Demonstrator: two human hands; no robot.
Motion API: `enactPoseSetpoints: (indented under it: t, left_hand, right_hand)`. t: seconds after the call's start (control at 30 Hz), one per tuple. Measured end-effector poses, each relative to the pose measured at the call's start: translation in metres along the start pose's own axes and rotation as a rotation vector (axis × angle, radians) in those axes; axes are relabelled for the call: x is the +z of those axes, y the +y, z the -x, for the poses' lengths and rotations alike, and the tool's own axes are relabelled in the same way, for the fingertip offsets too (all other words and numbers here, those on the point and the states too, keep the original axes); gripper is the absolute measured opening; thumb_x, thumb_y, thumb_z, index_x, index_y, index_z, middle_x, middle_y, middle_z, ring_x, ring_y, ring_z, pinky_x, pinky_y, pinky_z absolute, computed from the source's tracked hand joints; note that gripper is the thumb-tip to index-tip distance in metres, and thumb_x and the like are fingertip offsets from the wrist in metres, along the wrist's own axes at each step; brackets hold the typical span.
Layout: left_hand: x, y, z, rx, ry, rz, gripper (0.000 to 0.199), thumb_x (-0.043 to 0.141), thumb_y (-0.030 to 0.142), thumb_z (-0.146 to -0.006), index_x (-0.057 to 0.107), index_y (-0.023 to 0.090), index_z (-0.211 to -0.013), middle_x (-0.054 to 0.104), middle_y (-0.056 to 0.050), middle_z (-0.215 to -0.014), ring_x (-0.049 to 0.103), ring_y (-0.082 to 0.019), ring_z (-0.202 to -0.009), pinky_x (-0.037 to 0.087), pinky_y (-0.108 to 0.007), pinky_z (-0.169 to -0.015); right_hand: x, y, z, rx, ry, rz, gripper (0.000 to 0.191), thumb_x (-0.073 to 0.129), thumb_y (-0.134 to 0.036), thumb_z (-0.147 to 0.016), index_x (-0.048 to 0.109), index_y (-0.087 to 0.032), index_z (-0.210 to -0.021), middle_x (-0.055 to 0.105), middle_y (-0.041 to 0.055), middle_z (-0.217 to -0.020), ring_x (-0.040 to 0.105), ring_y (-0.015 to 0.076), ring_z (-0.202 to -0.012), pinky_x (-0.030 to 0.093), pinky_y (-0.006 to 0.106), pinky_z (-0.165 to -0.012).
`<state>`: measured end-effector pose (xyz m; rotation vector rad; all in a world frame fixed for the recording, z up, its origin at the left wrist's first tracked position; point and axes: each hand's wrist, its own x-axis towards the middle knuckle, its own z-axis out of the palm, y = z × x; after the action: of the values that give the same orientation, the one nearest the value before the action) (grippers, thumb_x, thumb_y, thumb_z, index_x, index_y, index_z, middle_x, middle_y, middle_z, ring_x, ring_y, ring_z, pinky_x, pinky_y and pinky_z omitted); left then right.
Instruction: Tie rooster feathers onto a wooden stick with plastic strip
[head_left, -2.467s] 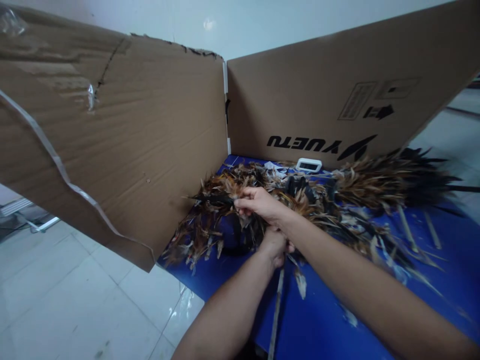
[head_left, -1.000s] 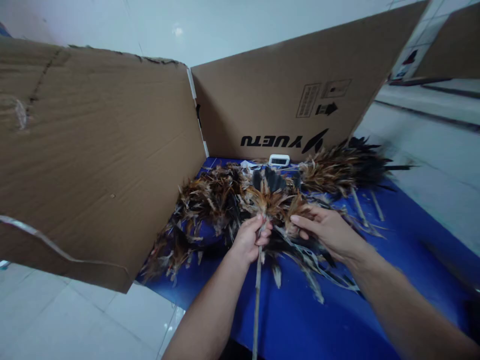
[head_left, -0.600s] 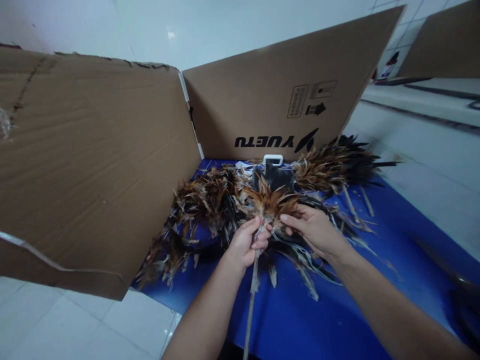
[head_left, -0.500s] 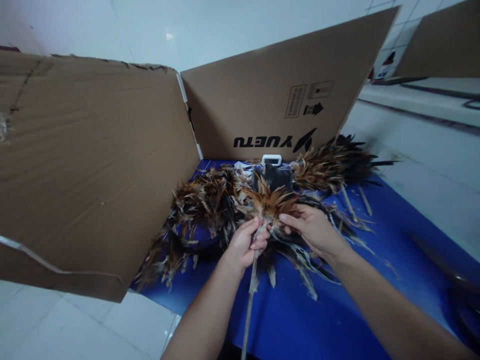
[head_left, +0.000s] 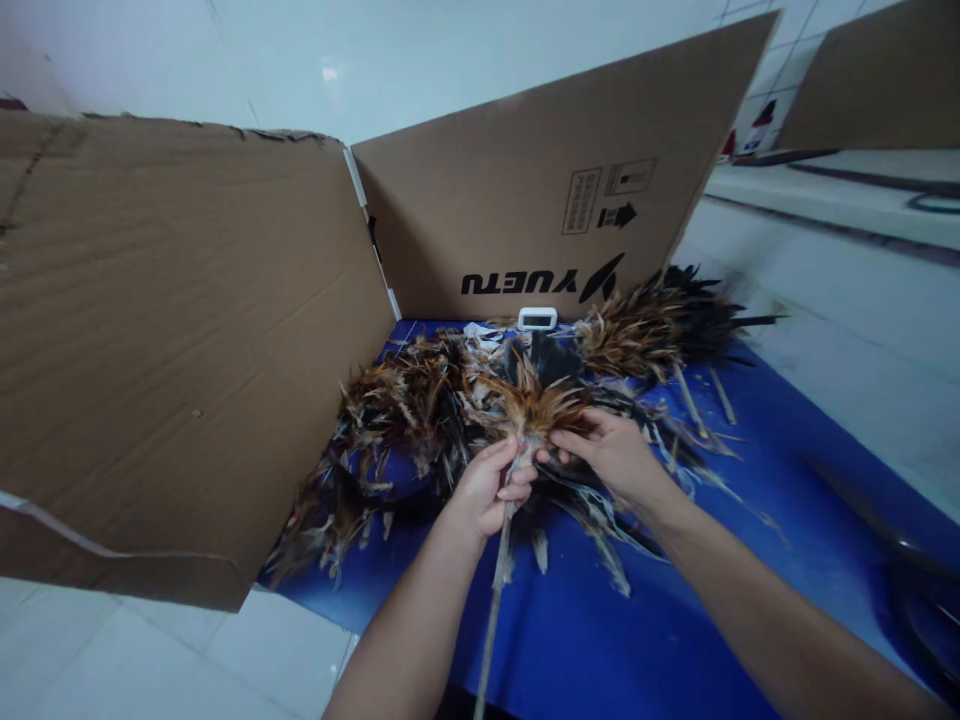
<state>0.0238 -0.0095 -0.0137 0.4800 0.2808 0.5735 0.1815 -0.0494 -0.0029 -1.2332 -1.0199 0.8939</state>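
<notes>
My left hand [head_left: 495,483] is closed round a thin stick [head_left: 491,610] just below a tuft of brown and black feathers [head_left: 544,400] at its top. The stick slants down toward the bottom edge. My right hand [head_left: 611,452] pinches at the base of the tuft, on its right side; whether its fingers grip feathers or string is too small to tell. Loose feathers [head_left: 409,400] lie in a heap to the left and behind. Pale strings or quills trail below my right hand.
Cardboard panels [head_left: 525,180] stand behind and to the left of the blue table [head_left: 600,650]. A small white device [head_left: 538,319] sits at the back. Finished-looking feather bundles [head_left: 652,325] with sticks lie back right. Blurred dark scissors [head_left: 919,590] are at the right edge.
My right hand has shifted slightly toward the left hand and the tuft's base. The whole view has moved a little. My left hand keeps its hold on the stick.
</notes>
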Motion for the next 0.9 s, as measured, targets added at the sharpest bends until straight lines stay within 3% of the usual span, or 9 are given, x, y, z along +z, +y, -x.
enactPoseSetpoints:
  t: [0.23, 0.4, 0.6, 0.73, 0.9]
  left_hand:
    - [-0.002, -0.001, -0.002, 0.054, 0.048, -0.048, 0.013, 0.058, 0.021, -0.080, 0.052, 0.009, -0.081, 0.053, -0.006, -0.074, 0.038, 0.000, -0.046, 0.020, -0.007, -0.031]
    - [-0.001, 0.001, -0.002, 0.125, 0.098, -0.112, 0.020, 0.064, 0.026, -0.075, 0.052, 0.009, -0.077, 0.054, -0.005, -0.073, 0.037, 0.000, -0.045, 0.017, -0.009, -0.032]
    - [0.013, -0.003, 0.004, 0.250, 0.185, -0.412, 0.031, 0.064, 0.039, -0.073, 0.054, 0.011, -0.072, 0.048, 0.001, -0.058, 0.034, -0.002, -0.042, 0.013, -0.012, -0.034]
    - [0.025, -0.012, 0.007, 0.321, 0.328, -0.595, 0.035, 0.061, 0.048, -0.071, 0.052, 0.014, -0.068, 0.038, 0.006, -0.045, 0.029, -0.004, -0.039, 0.016, -0.015, -0.037]
    - [0.034, -0.019, 0.007, 0.392, 0.409, -0.723, 0.023, 0.062, 0.039, -0.072, 0.059, 0.016, -0.068, 0.051, 0.002, -0.052, 0.044, -0.010, -0.050, 0.028, -0.019, -0.045]
  right_hand:
    - [0.003, 0.004, 0.001, 0.010, -0.001, -0.025, 0.031, 0.073, -0.031, -0.063, 0.060, -0.016, -0.087, 0.063, -0.0002, -0.071, 0.052, 0.0081, -0.048, 0.042, 0.023, -0.048]
    - [0.004, -0.005, 0.013, 0.236, -0.003, -0.033, 0.037, 0.073, -0.037, -0.060, 0.057, -0.017, -0.087, 0.063, 0.0018, -0.068, 0.059, 0.0152, -0.060, 0.041, 0.022, -0.044]
    - [0.019, -0.015, 0.033, 0.224, -0.177, 0.033, 0.030, 0.064, -0.044, -0.071, 0.062, -0.016, -0.080, 0.067, 0.0051, -0.080, 0.061, 0.0166, -0.077, 0.045, 0.025, -0.064]
    - [0.035, -0.016, 0.033, 0.208, -0.187, -0.082, 0.036, 0.060, -0.050, -0.073, 0.059, -0.015, -0.066, 0.063, 0.0035, -0.061, 0.059, 0.0155, -0.058, 0.047, 0.030, -0.064]
    - [0.045, -0.023, 0.026, 0.227, -0.075, -0.148, 0.038, 0.059, -0.053, -0.073, 0.058, -0.016, -0.063, 0.058, 0.0022, -0.049, 0.054, 0.0157, -0.047, 0.045, 0.028, -0.048]
